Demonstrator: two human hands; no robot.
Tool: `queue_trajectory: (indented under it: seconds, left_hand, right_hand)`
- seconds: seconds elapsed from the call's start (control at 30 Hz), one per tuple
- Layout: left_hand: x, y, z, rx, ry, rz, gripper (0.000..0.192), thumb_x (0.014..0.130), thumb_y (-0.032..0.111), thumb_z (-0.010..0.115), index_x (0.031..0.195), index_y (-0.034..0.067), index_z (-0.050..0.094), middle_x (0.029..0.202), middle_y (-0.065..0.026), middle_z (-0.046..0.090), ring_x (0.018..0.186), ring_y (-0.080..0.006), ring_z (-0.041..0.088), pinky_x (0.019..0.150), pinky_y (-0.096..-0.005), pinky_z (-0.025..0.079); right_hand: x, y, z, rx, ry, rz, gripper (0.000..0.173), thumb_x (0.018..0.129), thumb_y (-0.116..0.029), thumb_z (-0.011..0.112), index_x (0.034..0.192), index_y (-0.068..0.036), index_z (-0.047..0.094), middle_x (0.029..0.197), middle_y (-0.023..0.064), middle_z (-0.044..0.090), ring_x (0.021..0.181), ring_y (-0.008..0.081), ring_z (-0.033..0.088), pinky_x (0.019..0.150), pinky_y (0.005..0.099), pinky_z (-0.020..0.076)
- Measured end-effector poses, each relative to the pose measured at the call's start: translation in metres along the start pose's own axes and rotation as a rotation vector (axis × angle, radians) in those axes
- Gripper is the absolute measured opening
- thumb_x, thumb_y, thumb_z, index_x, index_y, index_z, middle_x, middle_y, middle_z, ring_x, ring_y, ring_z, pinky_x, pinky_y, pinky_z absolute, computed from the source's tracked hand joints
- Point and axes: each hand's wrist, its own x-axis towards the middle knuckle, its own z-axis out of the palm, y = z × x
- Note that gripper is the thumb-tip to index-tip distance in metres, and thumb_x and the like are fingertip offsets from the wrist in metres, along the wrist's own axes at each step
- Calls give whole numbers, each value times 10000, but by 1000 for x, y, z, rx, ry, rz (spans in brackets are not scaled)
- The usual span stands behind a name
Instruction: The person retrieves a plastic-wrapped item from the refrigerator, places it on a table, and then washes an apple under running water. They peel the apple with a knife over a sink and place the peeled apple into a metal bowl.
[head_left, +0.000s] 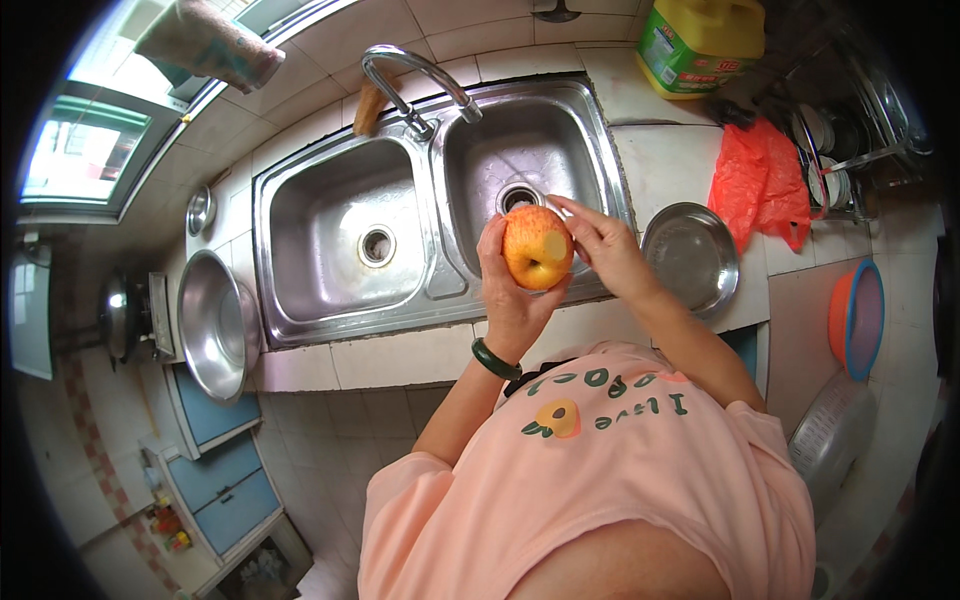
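Note:
A red-and-yellow apple (534, 251) is held in my left hand (514, 289) over the front edge of the right sink basin (480, 165). The apple's dimpled end faces up toward me, and a pale round patch shows on its right side. A dark green bangle (495, 360) circles my left wrist. My right hand (607, 244) is at the apple's right side, its thumb and forefinger near the skin. Whether something small sits between those fingers cannot be made out. Behind the apple, the drain (519, 196) is partly visible.
A chrome faucet (420, 60) arches over the double sink, left basin (337, 225) included. Metal basins (217, 326) (690, 259) flank it. Rightward are a red plastic bag (761, 184), a yellow jug (701, 45), a dish rack (862, 161) and an orange-and-blue basin (855, 319).

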Motion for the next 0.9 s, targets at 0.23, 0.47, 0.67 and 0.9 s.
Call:
queue_trajectory:
  seconds: [0.23,0.47,0.67,0.9]
  left_hand:
    - [5,-5,-12,-273,-49,-193,940,634,108,852,1391,38,300,1300,-120,425,1190,-233,478,1016,-345,403]
    - [9,-5,-14,-363,-47,-208,950,625,87,859,1372,58,272,1318,-125,408,1224,-230,455,1046,-347,388]
    - [11,-5,-15,-354,-79,-195,947,617,79,870,1356,60,278,1345,-142,398,1239,-240,449,1057,-355,386]
    - [13,-10,-20,-62,-80,72,963,606,75,873,1364,99,280,1439,-190,322,1303,-288,409,1074,-399,376]
  right_hand:
    - [-9,-4,-24,225,-14,258,428,1040,-327,413,1426,-150,465,693,-23,467,542,29,373,499,153,326]
    - [-12,4,-23,-1,-38,111,403,1048,-276,394,1432,-176,461,681,-15,458,522,45,368,507,180,371]
    - [-4,21,-29,-59,-61,173,390,1043,-284,409,1400,-153,498,663,-14,466,506,58,405,494,213,398]
    - [-8,11,-27,-200,-24,27,485,1007,-245,502,1471,-170,381,614,29,485,520,90,457,513,282,424]
